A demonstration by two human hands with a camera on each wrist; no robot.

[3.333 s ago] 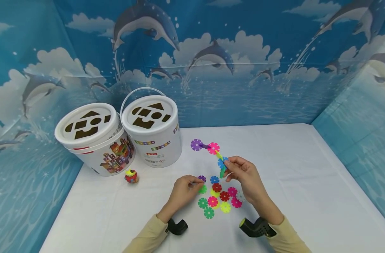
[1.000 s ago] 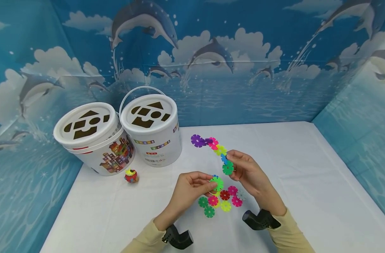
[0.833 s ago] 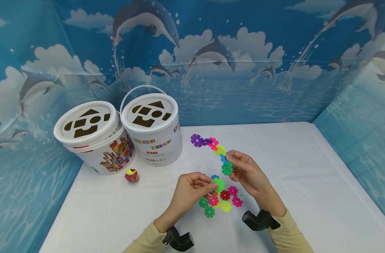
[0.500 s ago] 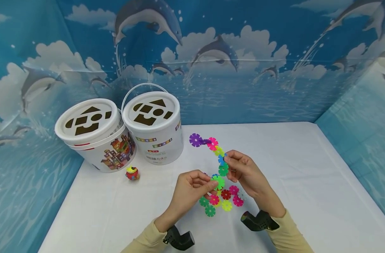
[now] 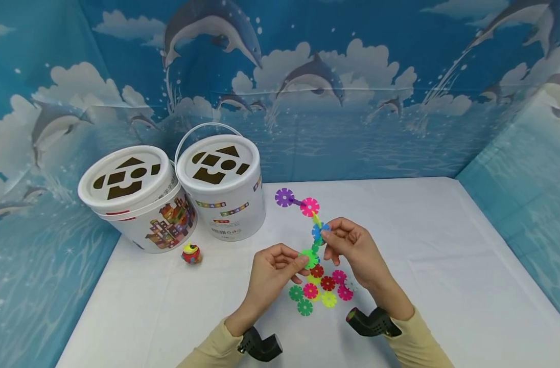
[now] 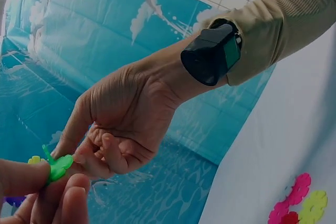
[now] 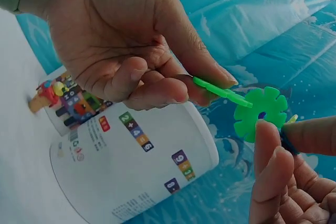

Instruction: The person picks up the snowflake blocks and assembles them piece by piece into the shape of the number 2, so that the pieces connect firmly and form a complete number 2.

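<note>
My left hand (image 5: 277, 263) pinches a light green snowflake disc (image 5: 309, 259) between thumb and fingers, above the pile. My right hand (image 5: 355, 250) pinches a chain of linked discs at its blue disc (image 5: 320, 232). From there the chain runs up through a yellow disc (image 5: 316, 219) and a pink disc (image 5: 310, 207) to a purple disc (image 5: 284, 197). At its lower end a darker green disc (image 5: 317, 246) meets the light green one. The right wrist view shows the left hand's disc (image 7: 220, 92) edge-on against the other green disc (image 7: 261, 113); I cannot tell whether they interlock.
Loose discs, among them a red disc (image 5: 327, 283) and a yellow disc (image 5: 328, 299), lie below the hands on the white table (image 5: 445, 266). Two lidded white buckets (image 5: 227, 217) stand at the back left. A small red and yellow toy figure (image 5: 191, 253) is before them.
My left hand has lifted the light green disc from the pile and brought it up against the chain's lower end. My right hand has turned the chain, its green disc now edge-on.
</note>
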